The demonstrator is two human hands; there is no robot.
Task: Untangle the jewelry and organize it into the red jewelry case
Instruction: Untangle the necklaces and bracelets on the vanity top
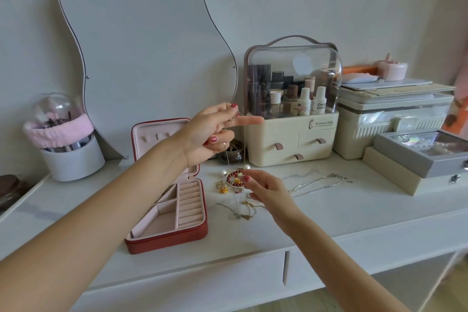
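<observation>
The red jewelry case (177, 233) lies open on the white vanity, its pink compartments bare. My left hand (211, 129) is raised above the table and pinches a thin chain (228, 157) that hangs down toward a tangled pile. In that pile lie a red beaded bracelet (234, 178), gold earrings (222, 188) and pearl studs (247, 166). My right hand (263, 186) hovers at the pile, fingertips touching the beaded bracelet. A silver necklace (319, 183) lies stretched out to the right. More thin chains (240, 210) lie in front of the pile.
A wavy mirror (141, 40) leans on the wall. A clear-domed cosmetics organizer (291, 134) stands behind the pile, with a small dark bowl (233, 153) beside it. Stacked storage boxes (395, 121) fill the right side. A brush holder (71, 154) stands at the left.
</observation>
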